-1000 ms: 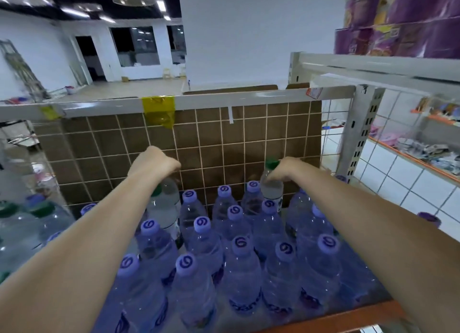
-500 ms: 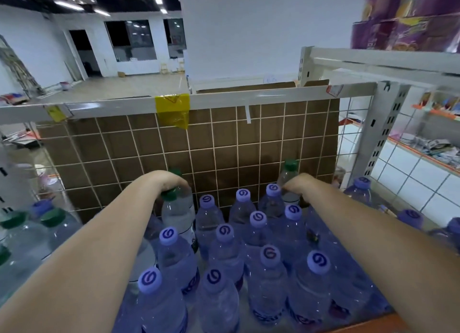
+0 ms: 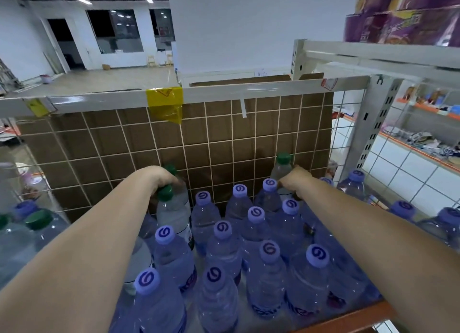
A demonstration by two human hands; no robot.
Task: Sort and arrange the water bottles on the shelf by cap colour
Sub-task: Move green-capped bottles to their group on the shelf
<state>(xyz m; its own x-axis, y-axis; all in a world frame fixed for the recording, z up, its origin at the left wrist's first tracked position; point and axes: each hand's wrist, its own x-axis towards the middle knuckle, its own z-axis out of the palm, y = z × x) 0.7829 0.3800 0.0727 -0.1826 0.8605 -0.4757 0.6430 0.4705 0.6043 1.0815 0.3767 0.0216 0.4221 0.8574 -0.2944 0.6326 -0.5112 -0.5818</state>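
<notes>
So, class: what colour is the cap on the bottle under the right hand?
Green cap, head view.

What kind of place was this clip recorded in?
Probably a small shop or stockroom: a grey metal shelving rack with wire mesh backing, rows of purple-capped plastic water bottles, and purple wrapped multipacks stacked on the top shelf.

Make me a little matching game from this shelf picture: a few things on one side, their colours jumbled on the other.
Things:
1. cap of the bottle in the right hand
2. caps of the front bottles
3. tape on the shelf rail
4. board behind the wire grid

Colours:
A. brown
B. purple
C. green
D. yellow

Pairs: 1-C, 2-B, 3-D, 4-A
</notes>
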